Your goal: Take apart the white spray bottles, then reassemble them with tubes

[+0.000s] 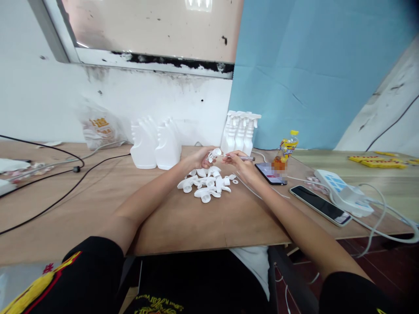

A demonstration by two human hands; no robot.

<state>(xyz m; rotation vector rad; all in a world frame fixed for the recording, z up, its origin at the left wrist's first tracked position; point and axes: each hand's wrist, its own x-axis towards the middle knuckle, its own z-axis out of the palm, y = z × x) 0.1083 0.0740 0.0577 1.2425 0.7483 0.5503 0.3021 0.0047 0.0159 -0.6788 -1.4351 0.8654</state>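
Observation:
My left hand point(202, 158) is closed around a white trigger spray head point(215, 153), its round opening turned towards my right hand. A slim pen-like tool point(247, 158) with a grey handle and thin tip is pinched in my right hand point(240, 163). The tool points left, its tip at or very close to the spray head; whether they touch is too small to tell. Just below both hands lies a loose pile of white spray heads point(206, 192) on the brown table point(196, 231). A small white ring point(235, 181) lies at the pile's right side.
White bottles without tops point(168, 146) stand at the back left; bottles with spray heads point(240, 131) are at the back right. To the right are two phones point(321, 204), a drink bottle point(290, 146) and a power strip point(343, 192) with cables. Black cables point(65, 196) cross the left side.

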